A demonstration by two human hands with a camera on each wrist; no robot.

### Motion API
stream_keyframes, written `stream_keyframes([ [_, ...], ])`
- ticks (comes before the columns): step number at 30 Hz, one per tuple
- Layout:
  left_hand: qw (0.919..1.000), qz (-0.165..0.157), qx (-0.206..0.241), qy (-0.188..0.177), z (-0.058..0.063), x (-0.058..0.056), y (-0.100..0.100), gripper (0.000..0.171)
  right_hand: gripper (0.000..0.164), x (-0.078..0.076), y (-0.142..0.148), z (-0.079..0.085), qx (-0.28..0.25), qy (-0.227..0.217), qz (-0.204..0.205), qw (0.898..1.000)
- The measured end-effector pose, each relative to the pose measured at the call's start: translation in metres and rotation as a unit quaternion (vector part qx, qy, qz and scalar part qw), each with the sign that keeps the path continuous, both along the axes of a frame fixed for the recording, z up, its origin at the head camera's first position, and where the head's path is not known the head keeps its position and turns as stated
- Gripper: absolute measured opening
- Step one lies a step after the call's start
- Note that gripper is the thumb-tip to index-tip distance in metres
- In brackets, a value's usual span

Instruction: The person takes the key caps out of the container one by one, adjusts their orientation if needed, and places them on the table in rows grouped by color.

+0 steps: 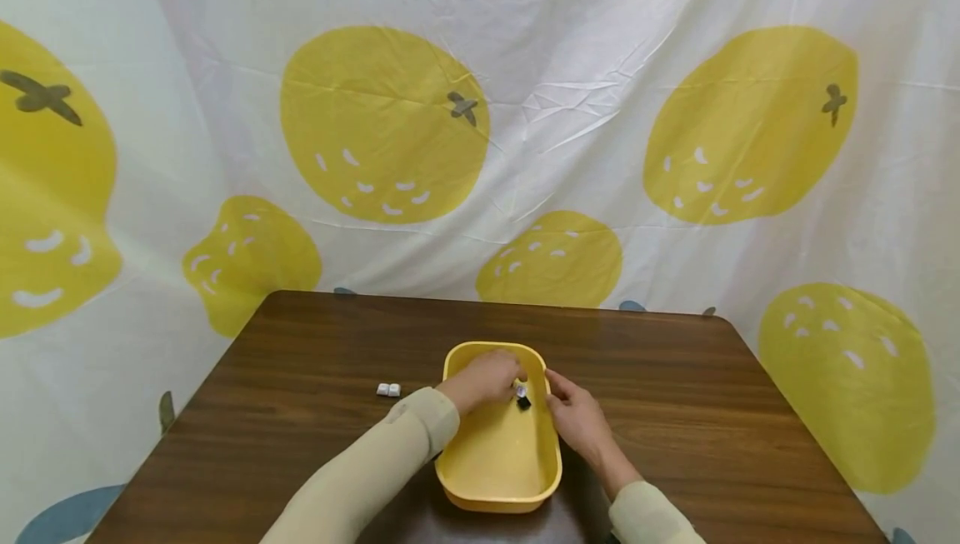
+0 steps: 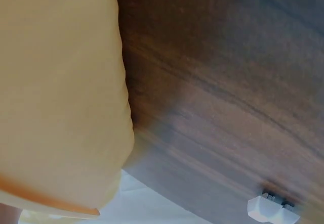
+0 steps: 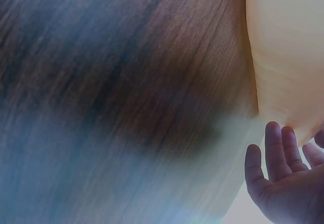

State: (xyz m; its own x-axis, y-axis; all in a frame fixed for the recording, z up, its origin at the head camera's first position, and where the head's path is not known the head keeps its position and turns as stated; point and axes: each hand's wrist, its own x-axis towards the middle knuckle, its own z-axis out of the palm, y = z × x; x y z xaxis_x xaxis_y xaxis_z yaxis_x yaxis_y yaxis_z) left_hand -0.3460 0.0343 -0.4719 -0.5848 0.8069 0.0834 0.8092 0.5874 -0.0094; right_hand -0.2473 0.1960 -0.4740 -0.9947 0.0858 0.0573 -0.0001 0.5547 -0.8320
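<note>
A yellow plastic tub (image 1: 498,477) stands upright on the table. My left hand (image 1: 491,377) reaches over its left rim, down inside near the far end. Its fingertips are mostly hidden, so I cannot tell whether they hold anything. Beside them in the tub lie a small black piece (image 1: 523,403) and a small white-and-purple piece (image 1: 521,391). My right hand (image 1: 581,423) is at the tub's right side, its fingertips at the rim. The right wrist view shows that hand's fingers (image 3: 277,153) fairly straight and spread beside the tub's outer wall (image 3: 293,57).
Left of the tub, two small white keycap-like pieces (image 1: 388,390) sit side by side on the dark wooden table (image 1: 697,411); black parts show under them (image 2: 273,209) in the left wrist view. A lemon-print cloth (image 1: 555,169) hangs behind the table's far edge.
</note>
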Motion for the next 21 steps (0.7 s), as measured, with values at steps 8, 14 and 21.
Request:
stream_keyframes([
  [8,0.9989,0.033,-0.006,-0.032,-0.0027,-0.0012,-0.0020,0.014,0.044,0.0009,0.0004,0.0018,-0.002,0.000,0.003,1.000],
  [14,0.9995,0.014,-0.028,-0.002,-0.0027,0.0004,-0.0019,0.018,0.044,0.0013,0.0000,0.0028,0.000,0.003,0.004,1.000],
  [21,0.9993,0.029,-0.012,-0.019,-0.0044,0.0016,-0.0029,0.008,0.044,0.0003,0.0001,-0.0001,0.000,0.002,0.003,1.000],
])
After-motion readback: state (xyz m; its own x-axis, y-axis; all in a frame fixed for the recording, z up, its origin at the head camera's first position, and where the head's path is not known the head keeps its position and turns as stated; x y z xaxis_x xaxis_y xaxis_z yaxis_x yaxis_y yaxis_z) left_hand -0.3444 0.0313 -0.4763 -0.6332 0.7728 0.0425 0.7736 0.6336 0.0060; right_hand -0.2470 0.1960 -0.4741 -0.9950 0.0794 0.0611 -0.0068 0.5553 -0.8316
